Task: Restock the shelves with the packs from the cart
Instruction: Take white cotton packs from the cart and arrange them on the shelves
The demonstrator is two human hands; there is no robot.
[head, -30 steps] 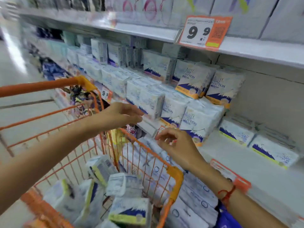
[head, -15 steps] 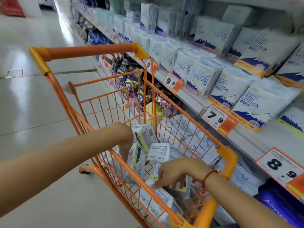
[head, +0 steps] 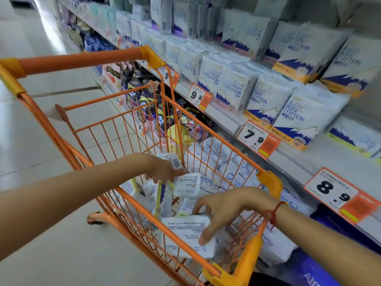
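1. Down in the lower middle of the frame, both hands reach into the orange cart (head: pixel 270 180), which holds a heap of white packs.
2. Left hand (head: pixel 162 169), at frame centre, has its fingers curled round a pack (head: pixel 188 184) whose printed back faces up; a second pack with a barcode (head: pixel 175 161) lies against the back of that hand.
3. Right hand (head: pixel 224 211), lower right of centre, grips another pack (head: pixel 185 234) from above, thumb on its near edge and fingers over its far edge; a red cord (head: pixel 275 212) circles the wrist.
4. More packs lie loose in the cart below and between the two hands.
5. Shelf (head: pixel 299 159) runs along the right side of the frame, just beside the cart, stocked with white "PURE COTTON" packs (head: pixel 299 114) standing in rows.
6. Orange price tags hang from the shelf edge: 9.8 (head: pixel 198 97) at upper centre, 7.9 (head: pixel 256 139) right of centre, 8.9 (head: pixel 338 194) at the far right.
7. Dark, colourful packs (head: pixel 144 104) show through the cart's far mesh on a lower shelf.
8. Pale tiled floor (head: pixel 41 124) fills the left of the frame.
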